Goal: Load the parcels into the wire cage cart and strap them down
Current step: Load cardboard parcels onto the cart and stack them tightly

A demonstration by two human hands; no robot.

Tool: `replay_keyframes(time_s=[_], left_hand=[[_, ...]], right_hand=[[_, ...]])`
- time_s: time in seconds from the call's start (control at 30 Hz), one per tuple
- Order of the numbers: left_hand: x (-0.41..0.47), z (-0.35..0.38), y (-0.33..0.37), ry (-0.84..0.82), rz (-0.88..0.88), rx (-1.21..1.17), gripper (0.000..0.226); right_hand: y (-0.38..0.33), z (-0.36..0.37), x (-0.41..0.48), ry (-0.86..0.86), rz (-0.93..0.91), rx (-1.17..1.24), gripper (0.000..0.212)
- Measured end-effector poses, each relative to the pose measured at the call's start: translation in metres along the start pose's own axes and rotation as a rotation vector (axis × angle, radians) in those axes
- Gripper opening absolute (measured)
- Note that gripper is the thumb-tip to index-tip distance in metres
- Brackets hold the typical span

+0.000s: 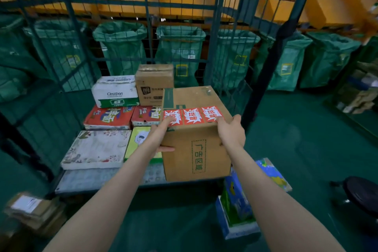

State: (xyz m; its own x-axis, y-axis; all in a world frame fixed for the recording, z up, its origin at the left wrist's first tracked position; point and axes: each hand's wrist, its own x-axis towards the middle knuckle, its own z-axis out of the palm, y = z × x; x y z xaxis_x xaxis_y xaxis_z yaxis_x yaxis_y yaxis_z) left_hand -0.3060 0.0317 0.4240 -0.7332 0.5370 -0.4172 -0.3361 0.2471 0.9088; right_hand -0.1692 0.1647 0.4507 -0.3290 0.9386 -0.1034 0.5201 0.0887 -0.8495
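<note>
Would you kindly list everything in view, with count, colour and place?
wire cart: one, dark green, centre
large box: one, brown, red stickers, cart's front
small box: one, brown, cart's back
white pack: one, left of small box
red packs: two, mid cart
floral parcel: one, pale, cart's front left
yellow parcel: one, beside floral parcel
sacks: several, green, behind cart
blue parcels: some, floor right
stool: one, black, far right
left hand: grips large box
right hand: grips large box

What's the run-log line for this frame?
phase: loading | left hand: grips cardboard box at top left corner | right hand: grips top right edge | box: front right of wire cage cart
</note>
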Motion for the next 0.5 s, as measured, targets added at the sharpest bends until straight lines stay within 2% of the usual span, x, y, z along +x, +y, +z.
replay_keyframes(time_s=[0.2,0.5], left_hand=[[0.119,-0.012,0.051,-0.016,-0.009,0.032,0.084],[0.261,-0.01,0.107,-0.048,-0.072,0.027,0.077]], right_hand=[[-0.046,0.075,0.091,0.057,0.084,-0.009,0.048],[-0.086,0.149,0.21,0.109,0.1,-0.012,0.048]])
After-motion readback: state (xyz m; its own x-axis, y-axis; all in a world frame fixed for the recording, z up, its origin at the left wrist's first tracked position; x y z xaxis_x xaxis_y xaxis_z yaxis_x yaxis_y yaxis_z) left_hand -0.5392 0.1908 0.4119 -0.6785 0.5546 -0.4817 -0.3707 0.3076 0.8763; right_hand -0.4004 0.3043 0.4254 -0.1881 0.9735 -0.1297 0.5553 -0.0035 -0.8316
